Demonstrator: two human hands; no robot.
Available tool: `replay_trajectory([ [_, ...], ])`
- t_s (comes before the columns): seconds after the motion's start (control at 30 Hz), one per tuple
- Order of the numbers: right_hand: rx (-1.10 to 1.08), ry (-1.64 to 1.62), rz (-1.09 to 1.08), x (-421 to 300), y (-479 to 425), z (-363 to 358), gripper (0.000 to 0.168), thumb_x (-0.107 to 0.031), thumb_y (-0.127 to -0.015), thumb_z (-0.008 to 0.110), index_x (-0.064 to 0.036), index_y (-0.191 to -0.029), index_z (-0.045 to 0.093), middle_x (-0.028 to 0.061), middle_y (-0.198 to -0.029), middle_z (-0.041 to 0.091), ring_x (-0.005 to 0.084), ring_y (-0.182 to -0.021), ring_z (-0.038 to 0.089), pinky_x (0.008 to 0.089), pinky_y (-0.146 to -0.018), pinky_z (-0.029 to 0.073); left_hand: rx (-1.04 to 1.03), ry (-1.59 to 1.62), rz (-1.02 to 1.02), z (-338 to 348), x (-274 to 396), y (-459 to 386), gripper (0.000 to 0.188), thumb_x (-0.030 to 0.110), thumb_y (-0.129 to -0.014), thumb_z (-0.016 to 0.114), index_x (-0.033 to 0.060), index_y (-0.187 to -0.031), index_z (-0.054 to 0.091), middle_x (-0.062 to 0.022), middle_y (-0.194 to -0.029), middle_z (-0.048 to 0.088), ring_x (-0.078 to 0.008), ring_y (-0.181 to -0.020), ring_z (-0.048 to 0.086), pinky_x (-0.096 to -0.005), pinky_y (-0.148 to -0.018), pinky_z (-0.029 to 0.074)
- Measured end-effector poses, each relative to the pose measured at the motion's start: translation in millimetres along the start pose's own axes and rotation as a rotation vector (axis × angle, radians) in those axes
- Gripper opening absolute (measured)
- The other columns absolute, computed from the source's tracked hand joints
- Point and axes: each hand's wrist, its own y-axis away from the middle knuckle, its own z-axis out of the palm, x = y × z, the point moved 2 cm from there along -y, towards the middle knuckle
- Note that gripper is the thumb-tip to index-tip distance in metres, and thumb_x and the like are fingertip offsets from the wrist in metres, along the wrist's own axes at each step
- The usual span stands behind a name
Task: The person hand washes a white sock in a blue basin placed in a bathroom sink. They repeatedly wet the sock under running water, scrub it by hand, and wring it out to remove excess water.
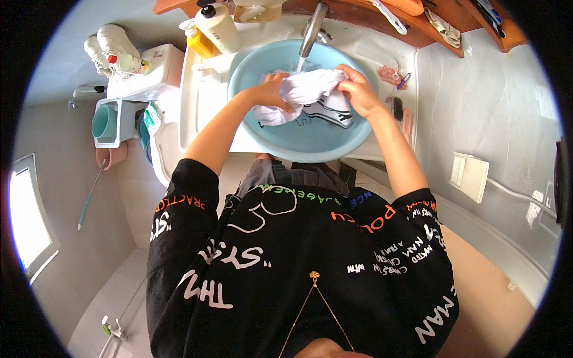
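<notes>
A wet white garment (309,87) with black trim and dark lettering is bunched between my hands over a light blue plastic basin (309,147). My left hand (274,93) grips its left side, fingers spread over the cloth. At the upper right, my right hand (359,91) pinches a fold between thumb and fingers. Water runs from the metal faucet (313,31) just behind the cloth. The garment's lower part, with a black-striped band, hangs toward the basin. My hands and the cloth hide part of the basin's inside.
Left of the basin stand a cream pump bottle (219,29) and a yellow pump bottle (199,42). On the right lie a dark-bristled brush (397,108) and a pink-handled tool (406,124). A wooden shelf (353,13) overhangs the back of the white sink counter (197,121).
</notes>
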Motion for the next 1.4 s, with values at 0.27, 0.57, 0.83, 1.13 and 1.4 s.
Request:
replay_trajectory([
  [0.27, -0.008, 0.144, -0.359, -98.5, 12.5, 20.8, 0.038, 0.004, -0.078, 0.045, -0.002, -0.112, 0.063, 0.0044, -0.108, 0.065, 0.0113, -0.102, 0.058, 0.0264, -0.093, 0.044, 0.282, 0.288, -0.122, -52.9, 50.0, -7.4, 0.046, 0.031, -0.072, 0.077, 0.0021, -0.105, 0.061, -0.0220, -0.101, 0.068, -0.0385, -0.097, 0.064, -0.0433, -0.083, 0.051],
  [0.57, 0.132, 1.418, 0.191, 84.2, -23.6, -74.4, 0.046, -0.011, -0.086, 0.053, -0.018, -0.131, 0.052, 0.0165, -0.150, 0.036, 0.0394, -0.130, 0.043, 0.0527, -0.105, 0.039, -0.121, -0.557, -0.253, -13.5, 38.5, 0.8, 0.067, 0.041, -0.077, 0.074, 0.0173, -0.133, 0.047, -0.0135, -0.136, 0.047, -0.0327, -0.123, 0.050, -0.0524, -0.095, 0.045],
  [0.83, -0.088, 1.707, -0.073, 92.1, -62.0, -11.5, 0.067, -0.053, -0.087, 0.058, -0.027, -0.146, 0.040, 0.0090, -0.160, 0.019, 0.0363, -0.146, 0.016, 0.0660, -0.109, 0.025, -0.003, -0.690, -0.150, 24.7, 25.1, -41.8, 0.061, 0.051, -0.097, 0.042, 0.0322, -0.152, 0.026, -0.0067, -0.161, 0.013, -0.0341, -0.147, 0.015, -0.0695, -0.106, 0.025],
  [1.13, -0.086, 1.818, -0.154, 146.3, -115.8, -28.5, 0.070, -0.059, -0.087, 0.051, -0.015, -0.142, 0.048, 0.0082, -0.157, 0.029, 0.0326, -0.147, 0.017, 0.0631, -0.112, 0.017, 0.011, -0.745, -0.214, 71.3, -31.4, -82.5, 0.060, 0.051, -0.098, 0.032, 0.0193, -0.149, 0.037, -0.0054, -0.160, 0.018, -0.0276, -0.148, 0.013, -0.0679, -0.112, 0.009],
  [1.4, 0.113, 1.639, -0.328, 173.0, -142.1, -50.4, 0.056, -0.044, -0.085, 0.058, -0.011, -0.130, 0.056, 0.0084, -0.138, 0.053, 0.0301, -0.138, 0.037, 0.0597, -0.115, 0.017, -0.108, -0.493, -0.256, 42.5, -35.1, -126.1, 0.061, 0.049, -0.093, 0.046, 0.0127, -0.141, 0.047, -0.0130, -0.148, 0.038, -0.0326, -0.140, 0.028, -0.0535, -0.117, 0.012],
])
